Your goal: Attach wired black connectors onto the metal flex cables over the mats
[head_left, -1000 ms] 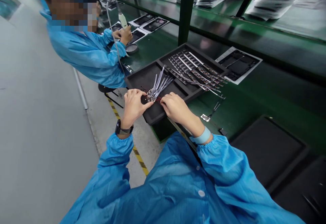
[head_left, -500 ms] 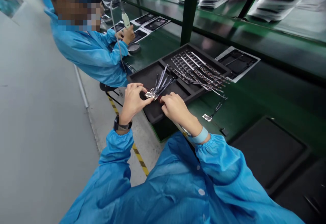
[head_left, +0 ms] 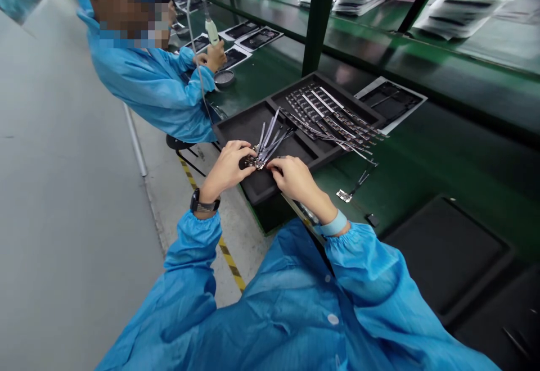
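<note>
My left hand [head_left: 228,166] is closed around a bunch of small circuit boards [head_left: 259,163], thumb below and fingers above. Dark and silvery ribbon cables [head_left: 270,138] fan up and away from these boards. Close on their right, my right hand [head_left: 295,179] has its fingers pinched together; a bit of red shows at the fingertips, too small to name. Both hands are over the near part of a black divided tray [head_left: 248,121]. Strips of small dark parts [head_left: 323,112] lie in its right compartment, some ends hanging over the edge.
A single small board [head_left: 344,195] with a cable lies on the green bench right of the tray, near a small black block [head_left: 372,220]. Behind is a dark panel on white paper [head_left: 392,101]. At left a co-worker's hand [head_left: 216,56] holds a pale tool [head_left: 211,32].
My left hand has shifted slightly right with the boards, which have tilted in its grip. My right hand stays close beside them, with its fingers slightly moved.
</note>
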Available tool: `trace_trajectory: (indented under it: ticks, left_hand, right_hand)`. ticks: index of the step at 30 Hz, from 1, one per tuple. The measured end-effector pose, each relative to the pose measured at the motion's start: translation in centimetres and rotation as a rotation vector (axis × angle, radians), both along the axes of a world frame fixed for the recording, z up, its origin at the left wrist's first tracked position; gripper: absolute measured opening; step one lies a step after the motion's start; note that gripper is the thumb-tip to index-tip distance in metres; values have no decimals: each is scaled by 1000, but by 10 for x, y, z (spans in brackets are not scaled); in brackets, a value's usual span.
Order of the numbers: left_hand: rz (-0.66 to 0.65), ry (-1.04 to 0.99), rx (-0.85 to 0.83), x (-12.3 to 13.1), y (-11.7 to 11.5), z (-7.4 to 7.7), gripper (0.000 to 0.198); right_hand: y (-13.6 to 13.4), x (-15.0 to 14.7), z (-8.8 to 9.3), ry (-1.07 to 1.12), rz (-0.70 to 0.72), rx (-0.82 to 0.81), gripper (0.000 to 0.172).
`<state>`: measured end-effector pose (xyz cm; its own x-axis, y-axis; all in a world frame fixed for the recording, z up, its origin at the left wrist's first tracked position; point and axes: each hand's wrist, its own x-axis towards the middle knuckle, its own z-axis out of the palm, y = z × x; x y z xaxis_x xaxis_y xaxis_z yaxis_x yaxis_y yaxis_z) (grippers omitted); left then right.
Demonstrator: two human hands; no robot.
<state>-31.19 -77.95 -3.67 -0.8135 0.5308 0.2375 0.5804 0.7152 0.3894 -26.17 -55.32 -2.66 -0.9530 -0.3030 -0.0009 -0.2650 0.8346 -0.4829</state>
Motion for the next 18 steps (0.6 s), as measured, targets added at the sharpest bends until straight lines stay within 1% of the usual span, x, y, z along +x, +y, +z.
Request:
trace_trajectory:
  ticks: [2, 4, 6, 9, 12, 15, 18]
  left_hand:
    - [-9, 11, 0, 0, 0, 2, 20]
    - [-24, 32, -6, 1, 2, 5, 21]
    - [-32, 52, -14, 4, 7, 6, 21]
    - [-32, 79, -23, 8, 16, 7, 15]
    - [-35, 95, -19, 10, 22, 5, 13]
    - [-27, 90, 42, 11, 22, 2, 11]
    - [36, 80, 101, 11, 20, -2, 12]
  right_hand:
    - [0, 0, 1, 0, -2, 0, 34]
    - [-1, 0, 2, 4, -20, 3, 35]
    - [-2, 1, 2, 9, -41, 7, 34]
    - [-5, 2, 1, 24, -73, 14, 33]
    - [-7, 3, -1, 34, -102, 20, 33]
    - [-10, 4, -2, 38, -120, 31, 34]
    - [-14, 5, -1, 47, -128, 61, 35]
